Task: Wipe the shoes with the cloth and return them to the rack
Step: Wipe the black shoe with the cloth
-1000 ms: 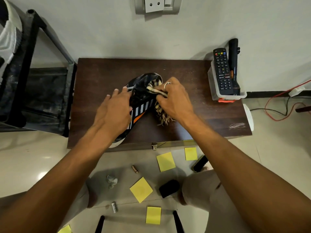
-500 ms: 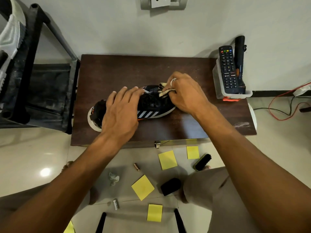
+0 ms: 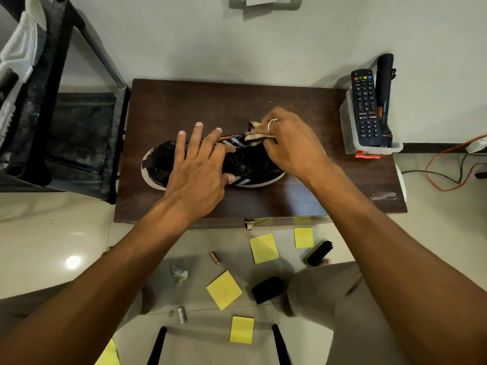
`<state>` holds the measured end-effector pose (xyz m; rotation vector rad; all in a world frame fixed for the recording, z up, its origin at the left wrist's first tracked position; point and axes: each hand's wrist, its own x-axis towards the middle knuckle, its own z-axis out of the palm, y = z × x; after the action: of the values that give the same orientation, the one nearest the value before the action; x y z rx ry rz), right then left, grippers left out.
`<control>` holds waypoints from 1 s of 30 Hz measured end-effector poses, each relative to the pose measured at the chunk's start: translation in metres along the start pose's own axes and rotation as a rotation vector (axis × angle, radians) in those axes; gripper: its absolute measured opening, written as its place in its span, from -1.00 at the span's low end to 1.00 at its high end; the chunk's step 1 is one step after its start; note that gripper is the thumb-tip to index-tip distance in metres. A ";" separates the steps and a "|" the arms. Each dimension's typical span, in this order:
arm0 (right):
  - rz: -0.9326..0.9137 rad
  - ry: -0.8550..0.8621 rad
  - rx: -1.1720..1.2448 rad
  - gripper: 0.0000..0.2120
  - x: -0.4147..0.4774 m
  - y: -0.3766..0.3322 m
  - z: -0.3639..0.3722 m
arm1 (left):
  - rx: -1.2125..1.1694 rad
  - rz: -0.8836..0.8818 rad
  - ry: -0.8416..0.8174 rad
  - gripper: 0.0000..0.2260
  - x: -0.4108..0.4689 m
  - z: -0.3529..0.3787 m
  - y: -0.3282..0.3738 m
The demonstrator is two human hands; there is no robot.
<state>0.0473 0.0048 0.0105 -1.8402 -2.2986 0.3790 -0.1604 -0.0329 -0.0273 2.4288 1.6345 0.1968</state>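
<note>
Half a second ago we had the shoe [image 3: 210, 164] on its side; now it lies sole-down at the counter's [image 3: 316, 201] centre, toe toward 3 o'clock. We judge the wiping has moved on to the upper. Our left hand [image 3: 200, 167] spreads flat over the lace area, pinning it. Our right hand [image 3: 292, 146] is closed on the bunched, fringed cloth [image 3: 255, 133] at the toe. The knit upper looks soft, the white sole smooth. The rack [image 3: 60, 114] waits at 9 o'clock.
</note>
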 end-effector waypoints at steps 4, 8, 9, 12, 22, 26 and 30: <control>-0.066 -0.137 -0.086 -0.74 0.000 -0.004 0.006 | 0.043 -0.024 0.001 -0.50 -0.001 0.000 0.000; 0.141 -0.239 -0.143 -0.83 0.000 -0.006 -0.005 | 0.043 -0.073 0.026 -0.50 -0.002 -0.001 0.002; 0.163 -0.292 -0.180 -0.83 -0.001 -0.006 -0.012 | 0.045 -0.078 0.028 -0.50 -0.001 -0.001 0.003; 0.196 -0.366 -0.204 -0.87 -0.006 -0.004 -0.028 | 0.039 -0.083 0.015 -0.51 0.001 -0.001 0.002; -0.074 -0.139 -0.095 -0.75 -0.001 -0.008 0.007 | -0.015 -0.056 0.001 -0.50 0.005 0.000 -0.002; 0.045 -0.179 -0.162 -0.77 -0.002 -0.010 0.001 | 0.002 -0.062 0.042 -0.50 0.002 0.001 -0.004; 0.145 -0.378 -0.239 -0.79 -0.010 -0.009 -0.020 | 0.008 -0.076 0.064 -0.50 0.003 0.003 -0.003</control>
<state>0.0465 -0.0055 0.0325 -2.2252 -2.5528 0.5348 -0.1614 -0.0296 -0.0313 2.3837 1.7545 0.2592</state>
